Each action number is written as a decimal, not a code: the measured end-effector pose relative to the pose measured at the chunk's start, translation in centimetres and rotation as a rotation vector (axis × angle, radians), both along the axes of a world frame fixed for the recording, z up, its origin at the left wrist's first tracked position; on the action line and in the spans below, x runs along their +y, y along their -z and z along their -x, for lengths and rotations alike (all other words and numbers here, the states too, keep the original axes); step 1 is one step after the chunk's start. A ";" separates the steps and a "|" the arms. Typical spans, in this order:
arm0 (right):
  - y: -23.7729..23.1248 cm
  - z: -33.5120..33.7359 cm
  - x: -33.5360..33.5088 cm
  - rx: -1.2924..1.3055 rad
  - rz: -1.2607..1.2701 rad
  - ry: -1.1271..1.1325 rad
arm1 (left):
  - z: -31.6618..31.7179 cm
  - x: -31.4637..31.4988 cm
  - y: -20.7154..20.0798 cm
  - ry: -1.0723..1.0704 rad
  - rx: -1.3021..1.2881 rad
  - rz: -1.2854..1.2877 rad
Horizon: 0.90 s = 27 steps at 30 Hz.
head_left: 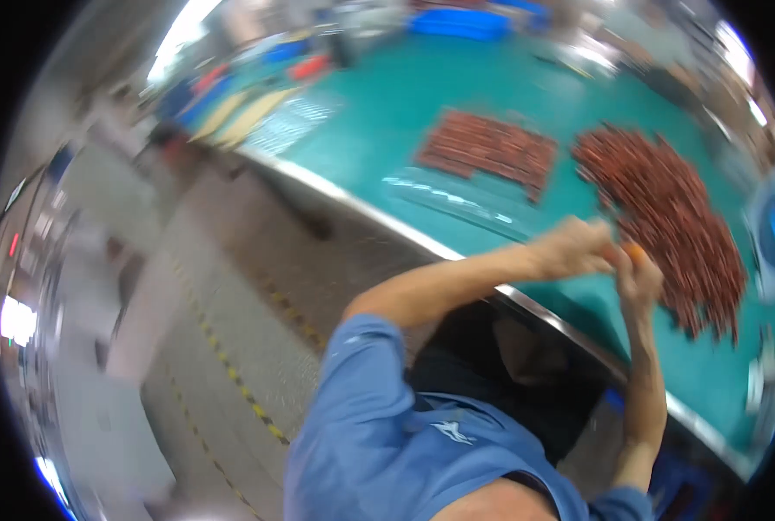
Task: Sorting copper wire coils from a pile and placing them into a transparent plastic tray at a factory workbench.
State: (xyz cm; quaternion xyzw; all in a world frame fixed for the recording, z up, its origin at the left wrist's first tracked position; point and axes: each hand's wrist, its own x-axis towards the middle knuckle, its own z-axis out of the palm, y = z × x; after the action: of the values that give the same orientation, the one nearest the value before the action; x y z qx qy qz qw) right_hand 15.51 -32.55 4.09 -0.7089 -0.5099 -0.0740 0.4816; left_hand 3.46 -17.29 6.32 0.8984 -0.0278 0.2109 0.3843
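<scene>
My left hand (570, 247) and my right hand (640, 280) meet above the near edge of the green table (440, 78). Both are closed and blurred by motion. A small orange thing (634, 252) shows at the top of my right hand; its kind is too smeared to tell. What my left fingers hold, if anything, is hidden. Just beyond my hands, to the right, spreads a big loose pile of reddish-brown sticks (674, 226). Farther off, similar sticks lie in a neat flat block (492, 148), with a clear plastic sheet or bag (466, 200) in front of it.
A metal edge (353, 201) runs along the table's front. Clear plastic bags (292, 120) and yellowish strips (248, 117) lie at the far left. A blue tray (460, 24) is at the back, a blue container (774, 226) at the right. Another person (652, 39) is across the table.
</scene>
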 end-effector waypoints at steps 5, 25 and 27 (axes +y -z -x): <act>-0.8 0.4 1.0 0.292 0.044 -0.110 | 1.4 0.2 1.0 0.025 -0.055 0.289; 0.1 -1.3 -0.3 0.794 -0.168 -0.426 | -1.1 -3.4 3.0 0.095 -0.055 0.752; 0.4 -1.2 -0.2 0.798 -0.177 -0.416 | -1.0 -3.6 3.0 0.084 -0.016 0.729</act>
State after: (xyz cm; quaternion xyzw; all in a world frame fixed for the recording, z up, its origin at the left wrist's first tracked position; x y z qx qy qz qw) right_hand 16.68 -32.76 3.72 -0.5206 -0.4080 0.2599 0.7035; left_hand 4.41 -20.86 3.37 0.6987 0.0091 0.1980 0.6874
